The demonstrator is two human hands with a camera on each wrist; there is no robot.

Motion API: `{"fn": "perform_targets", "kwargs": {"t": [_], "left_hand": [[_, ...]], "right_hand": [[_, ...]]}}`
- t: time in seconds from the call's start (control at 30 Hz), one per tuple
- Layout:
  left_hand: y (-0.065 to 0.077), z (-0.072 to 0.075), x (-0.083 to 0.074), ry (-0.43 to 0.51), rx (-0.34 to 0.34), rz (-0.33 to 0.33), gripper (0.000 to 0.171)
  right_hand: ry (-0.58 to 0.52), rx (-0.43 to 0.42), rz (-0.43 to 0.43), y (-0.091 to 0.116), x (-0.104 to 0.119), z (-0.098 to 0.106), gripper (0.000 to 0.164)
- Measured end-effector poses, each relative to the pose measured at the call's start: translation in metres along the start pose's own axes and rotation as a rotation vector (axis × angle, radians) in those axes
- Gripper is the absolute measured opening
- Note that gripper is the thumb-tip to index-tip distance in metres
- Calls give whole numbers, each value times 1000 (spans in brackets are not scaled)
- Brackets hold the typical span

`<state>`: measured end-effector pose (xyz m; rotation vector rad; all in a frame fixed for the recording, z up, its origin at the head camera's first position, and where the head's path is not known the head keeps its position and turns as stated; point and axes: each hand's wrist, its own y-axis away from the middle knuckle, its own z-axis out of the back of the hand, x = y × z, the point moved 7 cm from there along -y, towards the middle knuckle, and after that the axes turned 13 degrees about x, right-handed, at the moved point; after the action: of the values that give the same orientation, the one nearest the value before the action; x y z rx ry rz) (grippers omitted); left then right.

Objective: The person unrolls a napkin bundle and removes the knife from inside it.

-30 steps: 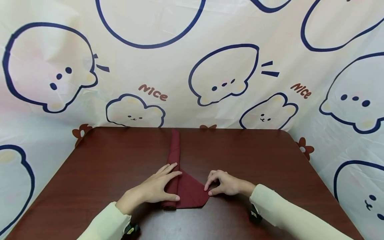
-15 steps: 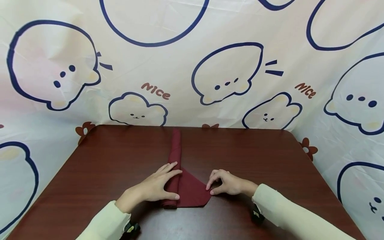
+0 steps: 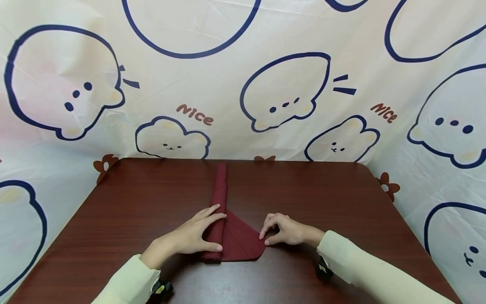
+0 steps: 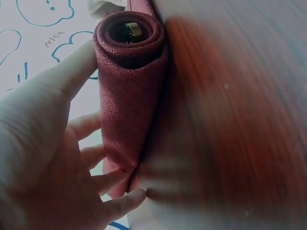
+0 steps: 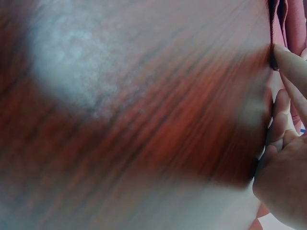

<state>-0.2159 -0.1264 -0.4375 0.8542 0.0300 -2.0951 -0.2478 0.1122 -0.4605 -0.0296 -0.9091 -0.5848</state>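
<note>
A dark red cloth, rolled into a long tube [image 3: 219, 185], stretches from the table's far edge toward me. My left hand [image 3: 186, 234] rests on the near part of this roll, fingers spread and nearly straight across it, thumb close to its near end. In the left wrist view the coiled end [image 4: 129, 40] shows a hollow core. A flat flap of the cloth [image 3: 243, 240] lies to the right of the roll, tapering to a blunt corner. At that corner my right hand [image 3: 286, 230] pinches the edge between thumb and forefinger; its other fingers are bent.
The dark brown wooden table [image 3: 303, 190] has rounded far corners. A pale curtain [image 3: 228, 93] with blue-outlined cartoon animals hangs behind it and along both sides. Dark wrist cameras sit below both cuffs.
The roll and my left hand have shifted slightly left, showing a little more of the flat flap. My right hand stays at the corner. The head view sways a little.
</note>
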Motion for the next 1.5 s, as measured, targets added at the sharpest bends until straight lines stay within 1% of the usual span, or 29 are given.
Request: {"fn": "perform_targets", "kwargs": {"t": [0.27, 0.43, 0.83, 1.0, 1.2, 1.5], "left_hand": [[3, 6, 1, 2, -9, -6, 82], [7, 9, 3, 2, -11, 2, 84], [19, 15, 15, 40, -7, 48, 86], [24, 20, 19, 23, -20, 40, 86], [29, 24, 23, 28, -13, 61, 87], [37, 25, 30, 31, -17, 60, 87]], "right_hand": [[-6, 9, -2, -2, 1, 2, 11], [-19, 17, -4, -2, 0, 2, 11], [-37, 22, -2, -2, 2, 0, 11], [-48, 26, -11, -2, 3, 1, 11], [-48, 21, -8, -2, 1, 2, 10], [-50, 28, -10, -2, 3, 2, 11]]}}
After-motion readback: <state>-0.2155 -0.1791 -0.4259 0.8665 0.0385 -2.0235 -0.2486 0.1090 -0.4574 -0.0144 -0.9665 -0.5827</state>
